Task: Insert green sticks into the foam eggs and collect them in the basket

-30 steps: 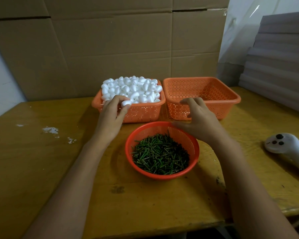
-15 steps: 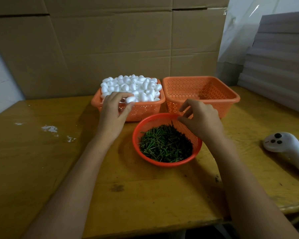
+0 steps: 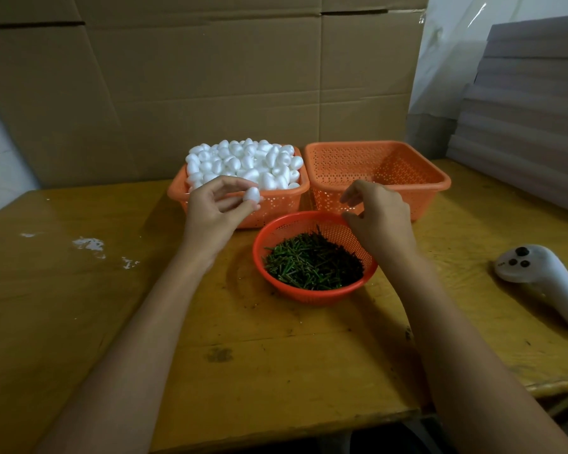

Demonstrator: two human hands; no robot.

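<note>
Both hands reached forward over a yellow wooden table (image 3: 276, 348), bare forearms entering from the bottom edge. On the left, the left hand (image 3: 214, 211) pinched one white foam egg (image 3: 252, 194) between thumb and fingertips, the other fingers loosely curled; the egg sat just in front of the near wall of a square orange basket (image 3: 276, 208) heaped with many more white foam eggs (image 3: 243, 162). On the right, the right hand (image 3: 379, 217) hovered above the far right rim of a round red mesh bowl (image 3: 309, 294), its thumb and forefinger curved toward each other with a small gap between them; whether anything was held there could not be told. That bowl, nearest the viewer and between the two forearms, held a dense pile of short green sticks (image 3: 312, 263), lying just below and left of the right hand. Behind the right hand stood a second square orange basket (image 3: 407, 188), perforated, touching or nearly touching the egg basket on its left. Well to the right on the table lay a white handheld controller (image 3: 545, 276) with dark buttons. Brown cardboard sheets (image 3: 210, 77) formed the backdrop, and grey stacked boards (image 3: 532, 103) rose at the far right.
</note>
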